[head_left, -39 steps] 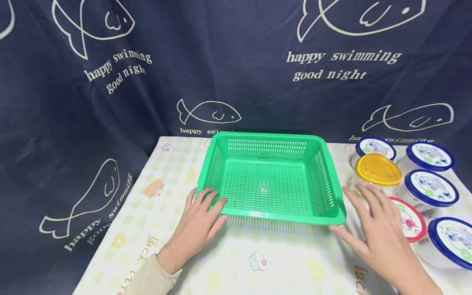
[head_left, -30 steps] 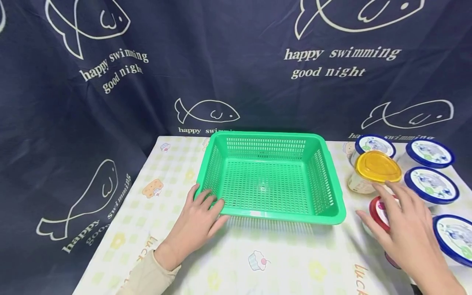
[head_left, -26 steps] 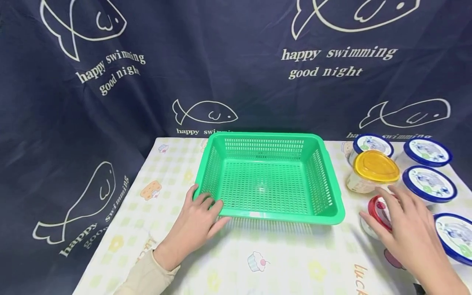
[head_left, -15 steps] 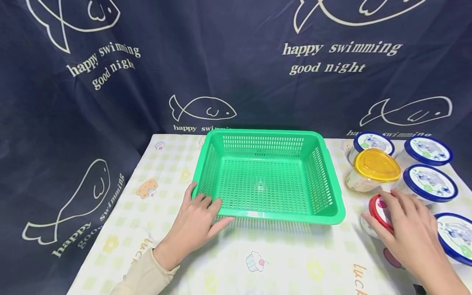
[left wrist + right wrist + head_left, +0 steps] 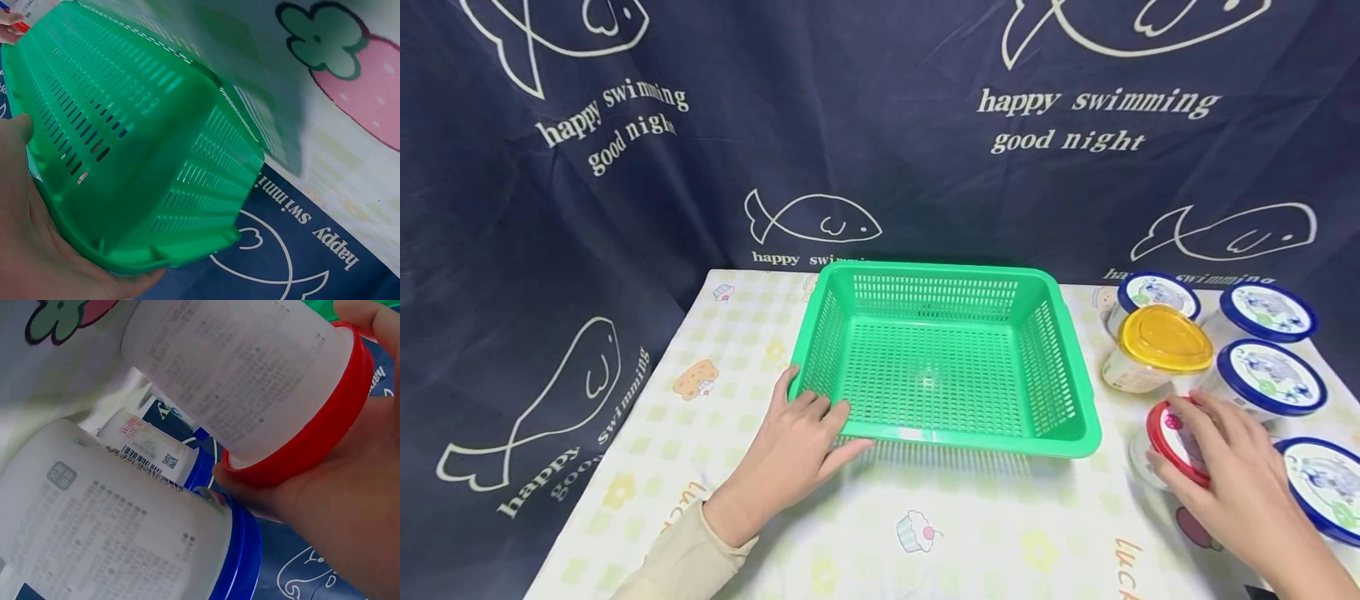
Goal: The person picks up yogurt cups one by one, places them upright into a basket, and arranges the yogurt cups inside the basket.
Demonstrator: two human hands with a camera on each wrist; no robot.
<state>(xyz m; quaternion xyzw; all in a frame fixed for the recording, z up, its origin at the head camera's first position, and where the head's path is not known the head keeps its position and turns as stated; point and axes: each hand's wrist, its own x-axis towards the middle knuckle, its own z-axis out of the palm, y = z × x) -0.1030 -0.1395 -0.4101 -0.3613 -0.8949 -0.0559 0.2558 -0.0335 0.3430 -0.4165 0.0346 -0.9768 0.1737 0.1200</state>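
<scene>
A green plastic basket (image 5: 925,434) with slotted walls stands in the middle of the table. My left hand (image 5: 790,450) grips its near left corner, fingers curled over the rim; the left wrist view shows the hand (image 5: 56,244) along that corner of the basket (image 5: 131,206). At the right, my right hand (image 5: 1247,483) holds a clear plastic jar with a red lid (image 5: 1168,437) around the lid, and the jar leans. In the right wrist view, thumb and fingers span the red lid (image 5: 319,437), and the jar's printed wall (image 5: 244,369) faces the camera.
A yellow-lidded jar (image 5: 1165,337) stands right of the basket. Several blue-lidded jars surround it, including one at the back (image 5: 1159,296), another further right (image 5: 1272,375) and one at the near right (image 5: 1326,483). A dark fish-print curtain (image 5: 925,167) hangs behind the table.
My right hand has left the basket's near right corner and taken hold of the red-lidded jar, which has shifted left and tilted. My left hand has stayed at the basket's corner.
</scene>
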